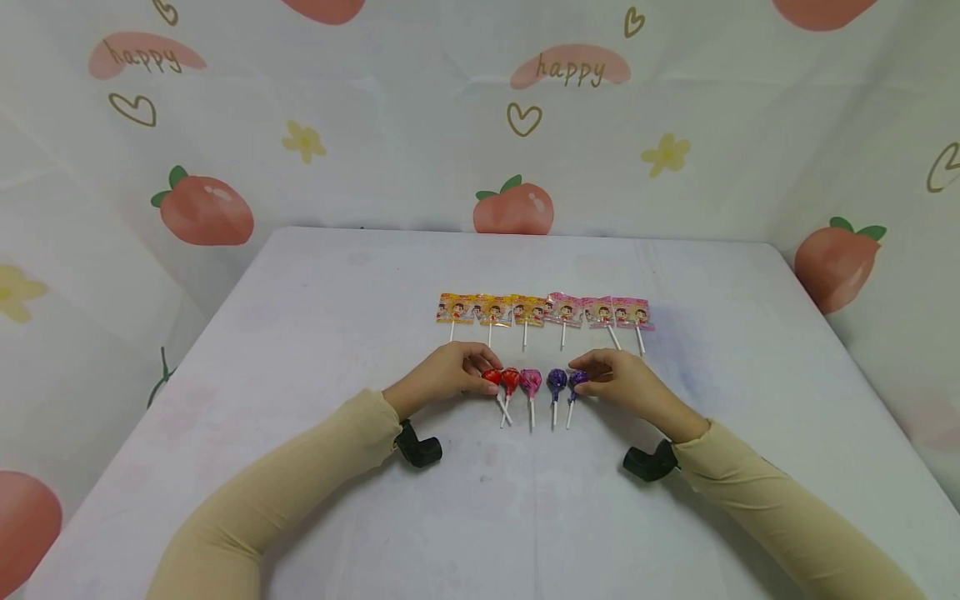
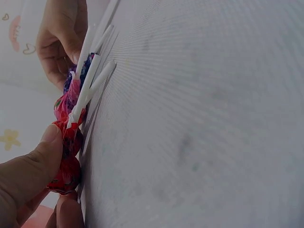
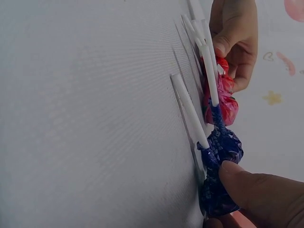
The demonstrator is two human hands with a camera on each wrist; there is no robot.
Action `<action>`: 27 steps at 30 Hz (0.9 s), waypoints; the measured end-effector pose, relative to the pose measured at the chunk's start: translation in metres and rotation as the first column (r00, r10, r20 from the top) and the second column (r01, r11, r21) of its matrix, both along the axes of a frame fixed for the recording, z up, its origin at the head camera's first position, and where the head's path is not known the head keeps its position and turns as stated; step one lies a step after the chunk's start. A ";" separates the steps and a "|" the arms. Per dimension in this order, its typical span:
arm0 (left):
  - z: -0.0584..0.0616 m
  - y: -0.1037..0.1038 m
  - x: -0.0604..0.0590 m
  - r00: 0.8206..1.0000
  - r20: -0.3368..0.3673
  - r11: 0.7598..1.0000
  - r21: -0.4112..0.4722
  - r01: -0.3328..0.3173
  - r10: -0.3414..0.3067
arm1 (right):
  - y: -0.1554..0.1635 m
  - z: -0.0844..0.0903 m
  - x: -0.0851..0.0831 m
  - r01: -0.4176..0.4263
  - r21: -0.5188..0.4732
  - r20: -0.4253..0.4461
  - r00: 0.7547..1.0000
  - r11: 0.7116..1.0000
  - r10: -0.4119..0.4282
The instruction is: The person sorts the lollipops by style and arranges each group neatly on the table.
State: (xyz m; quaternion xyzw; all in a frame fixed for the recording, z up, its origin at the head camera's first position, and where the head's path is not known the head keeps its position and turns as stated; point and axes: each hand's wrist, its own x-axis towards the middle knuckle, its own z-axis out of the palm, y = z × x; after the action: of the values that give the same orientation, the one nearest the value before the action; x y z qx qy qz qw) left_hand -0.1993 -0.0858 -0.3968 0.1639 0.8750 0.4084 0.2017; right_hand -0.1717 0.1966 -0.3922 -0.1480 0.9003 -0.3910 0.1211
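Five round lollipops with white sticks form a row across the table. At its left end my left hand (image 1: 453, 371) pinches a red lollipop (image 2: 65, 175) between thumb and fingers. A second red lollipop (image 1: 510, 381) sits right beside it, their sticks crossing. In the middle lies a pink lollipop (image 1: 531, 382). A dark blue lollipop (image 1: 557, 380) is to its right, a small gap between them. My right hand (image 1: 618, 379) pinches the last dark blue lollipop (image 3: 216, 197) at the right end. Sticks point toward me.
Behind the row lie flat-packed lollipops: several in yellow wrappers (image 1: 495, 311) on the left, several in pink wrappers (image 1: 600, 312) on the right. They stand on a white-covered table (image 1: 480, 517). A fruit-patterned cloth (image 1: 405, 150) hangs behind it.
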 end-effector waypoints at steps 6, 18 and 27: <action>0.000 0.000 0.000 1.000 0.004 1.000 0.000 0.004 -0.004 | 0.000 0.000 0.000 0.002 0.006 0.008 1.000 1.000 -0.002; -0.001 0.000 -0.001 1.000 -0.002 1.000 -0.007 0.013 -0.013 | 0.000 0.001 0.000 -0.003 0.000 0.007 1.000 1.000 0.003; -0.002 -0.001 -0.002 1.000 -0.008 1.000 -0.007 0.013 -0.013 | -0.001 0.002 0.002 0.008 0.008 0.020 1.000 1.000 -0.008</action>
State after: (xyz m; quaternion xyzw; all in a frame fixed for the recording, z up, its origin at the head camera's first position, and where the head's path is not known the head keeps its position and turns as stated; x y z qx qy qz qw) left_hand -0.2015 -0.0863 -0.3992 0.1707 0.8761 0.4034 0.2014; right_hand -0.1698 0.1955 -0.3899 -0.1400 0.9011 -0.3894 0.1292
